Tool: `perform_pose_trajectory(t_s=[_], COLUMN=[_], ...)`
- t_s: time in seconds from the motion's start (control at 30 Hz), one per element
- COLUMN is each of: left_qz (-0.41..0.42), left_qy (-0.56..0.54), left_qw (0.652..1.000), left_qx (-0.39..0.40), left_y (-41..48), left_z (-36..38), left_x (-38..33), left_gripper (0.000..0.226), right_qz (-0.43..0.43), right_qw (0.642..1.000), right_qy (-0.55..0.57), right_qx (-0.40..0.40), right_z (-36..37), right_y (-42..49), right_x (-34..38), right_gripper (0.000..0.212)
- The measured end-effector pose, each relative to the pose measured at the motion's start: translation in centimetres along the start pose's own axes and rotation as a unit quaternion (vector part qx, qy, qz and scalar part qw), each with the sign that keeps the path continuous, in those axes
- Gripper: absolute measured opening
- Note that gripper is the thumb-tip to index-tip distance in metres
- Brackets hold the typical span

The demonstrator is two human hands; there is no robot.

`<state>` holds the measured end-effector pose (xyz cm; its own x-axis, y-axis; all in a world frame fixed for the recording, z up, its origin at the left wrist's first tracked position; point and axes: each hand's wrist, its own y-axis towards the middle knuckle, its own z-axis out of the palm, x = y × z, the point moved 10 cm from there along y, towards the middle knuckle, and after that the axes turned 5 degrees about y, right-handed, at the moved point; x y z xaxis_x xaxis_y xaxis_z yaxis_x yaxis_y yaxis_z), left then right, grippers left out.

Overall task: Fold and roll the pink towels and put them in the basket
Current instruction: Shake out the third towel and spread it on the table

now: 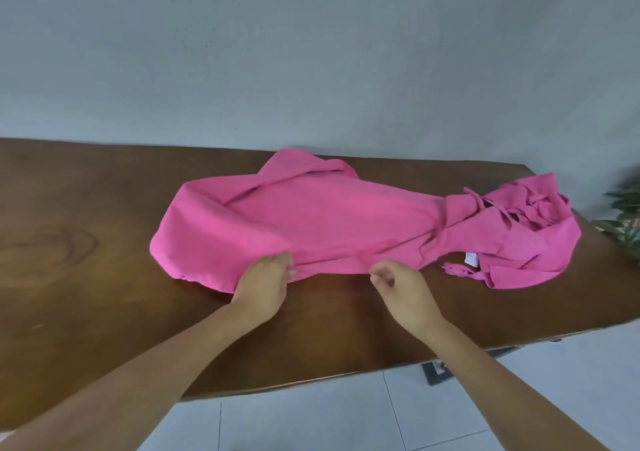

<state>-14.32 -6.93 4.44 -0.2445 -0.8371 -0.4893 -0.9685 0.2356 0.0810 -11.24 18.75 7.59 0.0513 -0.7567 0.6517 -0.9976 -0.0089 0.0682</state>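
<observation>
Pink towel (311,222) sprawled mid-table (69,215), bunched toward the table's right end, likely soft, light, floppy; left hand (265,279) and right hand (403,286) pinch its near hem, sensible hold.

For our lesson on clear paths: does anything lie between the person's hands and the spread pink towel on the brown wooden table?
Nothing visible does. The left hand and right hand pinch the near edge of the spread pink towel. No basket is in view, so that path cannot be judged.
</observation>
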Motion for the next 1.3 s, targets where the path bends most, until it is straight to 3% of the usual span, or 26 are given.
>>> perform_pose_trajectory(t_s=[0.17, 0.3, 0.47, 0.63, 0.93, 1.07, 1.17, 1.3], left_qz=[-0.043, -0.061, -0.067, -0.069, -0.049, -0.027, -0.027, -0.040], left_qy=[-0.073, -0.111, -0.123, -0.074, -0.114, -0.117, -0.108, -0.089], left_qw=[0.996, 0.992, 0.989, 0.992, 0.989, 0.990, 0.992, 0.994], left_qx=[0.003, -0.026, -0.054, -0.077, -0.081, -0.070, -0.059, -0.044], left_y=[-3.5, -6.7, -11.7, -16.3, -22.4, -23.7, -25.0, -26.4], left_z=[-1.2, -3.4, -5.9, -7.4, -9.2, -10.5, -11.8, -12.6], left_x=[-1.1, -2.1, -3.4, -2.7, 1.1, 3.1, 6.1, 10.3], left_gripper=[0.010, 0.016, 0.021, 0.026, 0.045, 0.056, 0.056, 0.056], right_qz=[-0.116, -0.158, -0.221, -0.234, -0.242, -0.250, -0.234, -0.201], right_qw=[0.991, 0.984, 0.962, 0.953, 0.940, 0.934, 0.946, 0.966], right_qy=[-0.027, -0.052, -0.115, -0.153, -0.211, -0.227, -0.203, -0.154], right_qx=[-0.059, -0.066, -0.109, -0.120, -0.117, -0.115, -0.093, -0.054], right_z=[0.9, 1.6, 1.6, 2.2, 3.8, 5.5, 7.3, 8.3], right_y=[-4.8, -7.3, -9.7, -10.3, -11.3, -11.7, -12.3, -13.3], right_x=[2.7, 4.1, 5.8, 5.6, 8.2, 10.6, 12.4, 13.8], right_gripper=[0.031, 0.049, 0.045, 0.040, 0.032, 0.016, 0.008, 0.019])
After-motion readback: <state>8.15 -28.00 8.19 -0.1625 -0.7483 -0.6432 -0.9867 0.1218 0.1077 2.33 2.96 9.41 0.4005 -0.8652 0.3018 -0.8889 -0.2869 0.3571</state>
